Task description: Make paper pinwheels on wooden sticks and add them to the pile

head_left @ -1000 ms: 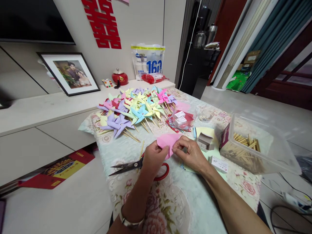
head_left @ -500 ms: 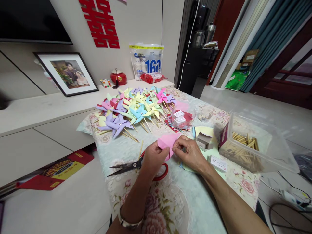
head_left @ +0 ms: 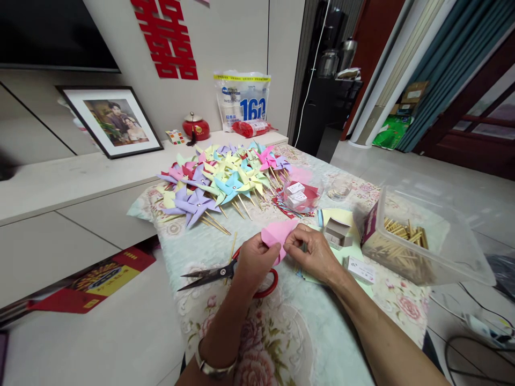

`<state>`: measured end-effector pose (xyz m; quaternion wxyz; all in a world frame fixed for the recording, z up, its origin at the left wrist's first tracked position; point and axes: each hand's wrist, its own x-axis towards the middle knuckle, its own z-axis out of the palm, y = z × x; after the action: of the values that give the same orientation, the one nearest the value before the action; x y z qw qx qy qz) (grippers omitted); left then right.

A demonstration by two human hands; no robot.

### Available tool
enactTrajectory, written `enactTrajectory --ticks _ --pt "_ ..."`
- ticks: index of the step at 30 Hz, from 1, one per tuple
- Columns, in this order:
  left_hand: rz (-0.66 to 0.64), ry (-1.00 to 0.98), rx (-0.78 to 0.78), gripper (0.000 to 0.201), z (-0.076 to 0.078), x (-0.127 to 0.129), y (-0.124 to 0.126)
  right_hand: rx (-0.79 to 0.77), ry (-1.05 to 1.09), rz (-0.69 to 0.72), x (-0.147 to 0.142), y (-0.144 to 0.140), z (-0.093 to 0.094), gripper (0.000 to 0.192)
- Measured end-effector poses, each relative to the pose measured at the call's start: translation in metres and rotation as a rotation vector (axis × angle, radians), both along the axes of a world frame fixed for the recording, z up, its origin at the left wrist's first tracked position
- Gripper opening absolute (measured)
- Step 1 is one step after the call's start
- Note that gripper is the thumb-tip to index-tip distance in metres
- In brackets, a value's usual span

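Note:
A piece of pink paper (head_left: 277, 234), curled and partly folded, is between my two hands above the table. My left hand (head_left: 257, 262) pinches its left and lower side, thumb on top. On the right edge, the closed fingers of my right hand (head_left: 311, 251) grip the paper; whether a small pin is also in them cannot be made out. Scissors with red handles (head_left: 213, 276) lie with parted blades partly under my left hand. A thin wooden stick (head_left: 233, 244) lies beside them. Finished paper pinwheels (head_left: 229, 185) in several colours are heaped beyond my hands.
A clear plastic bin (head_left: 438, 268) of wooden sticks stands at the right. Nearer are an open small box (head_left: 338, 233), a white box (head_left: 359, 269) and coloured paper sheets (head_left: 354, 249). A clear bowl (head_left: 308, 203) holds small boxes. Behind is a low cabinet (head_left: 80, 182) with a framed photo (head_left: 110, 122).
Both hands keep almost the same place and grip on the pink paper. The paper has shifted very slightly; nothing else has visibly moved.

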<state>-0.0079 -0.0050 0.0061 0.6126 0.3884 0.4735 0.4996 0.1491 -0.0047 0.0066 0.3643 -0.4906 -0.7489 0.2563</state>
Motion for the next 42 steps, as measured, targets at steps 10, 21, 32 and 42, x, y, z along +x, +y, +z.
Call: enactTrajectory --ticks 10,21,32,42 --pt "-0.026 -0.002 0.017 0.022 -0.002 -0.001 0.001 -0.007 0.032 0.003 -0.001 -0.001 0.003 0.014" --pt "-0.173 0.084 0.018 0.011 0.006 -0.006 -0.004 0.009 0.266 -0.016 0.023 0.002 0.014 0.059" --pt "-0.31 0.23 0.18 0.024 -0.018 -0.008 -0.003 -0.153 -0.002 0.084 0.021 -0.007 0.026 0.067" --pt "-0.263 0.435 0.305 0.023 -0.018 -0.008 -0.004 0.013 -0.137 0.08 0.018 -0.008 0.021 0.065"
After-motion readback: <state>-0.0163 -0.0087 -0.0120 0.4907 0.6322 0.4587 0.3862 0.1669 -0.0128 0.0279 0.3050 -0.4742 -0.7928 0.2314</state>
